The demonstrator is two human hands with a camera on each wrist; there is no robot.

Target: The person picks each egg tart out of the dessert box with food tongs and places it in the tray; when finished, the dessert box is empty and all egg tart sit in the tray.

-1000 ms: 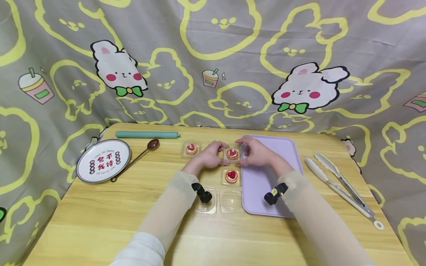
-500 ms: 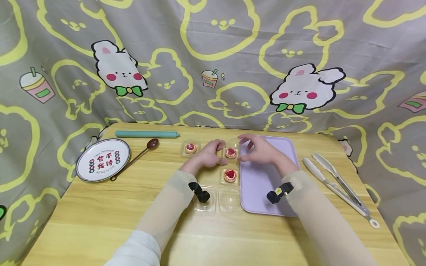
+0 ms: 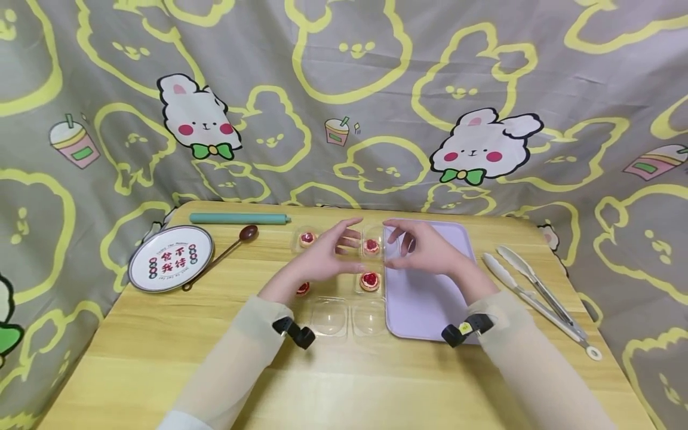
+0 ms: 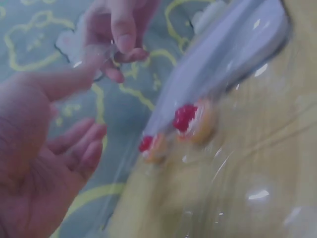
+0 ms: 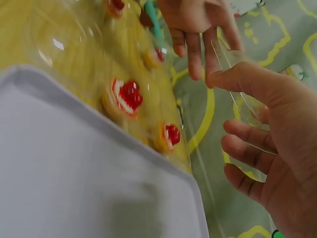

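Pale yellow wood grain patterns the table (image 3: 344, 382). Its far left corner carries a white plate (image 3: 142, 257), dark-rimmed with red characters, and a brown spoon (image 3: 248, 233); along the far edge, a teal rod (image 3: 239, 218). Red-topped, golden-crusted tarts (image 3: 369, 280) and colourless cases (image 3: 329, 316) adjoin a lilac tray (image 3: 424, 304). Toward the right edge, tongs (image 3: 550, 318) are silver-grey, white-tipped. The grey curtain (image 3: 322, 57) bears yellow outlines and white rabbits.

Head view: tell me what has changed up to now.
The left hand has spread its fingers wider and its forearm has swung left, uncovering a red-topped tart. The right hand has eased slightly right; whether it grips the clear plastic at its fingers is unclear. The lilac tray, tongs, brown spoon and lettered plate stayed put.
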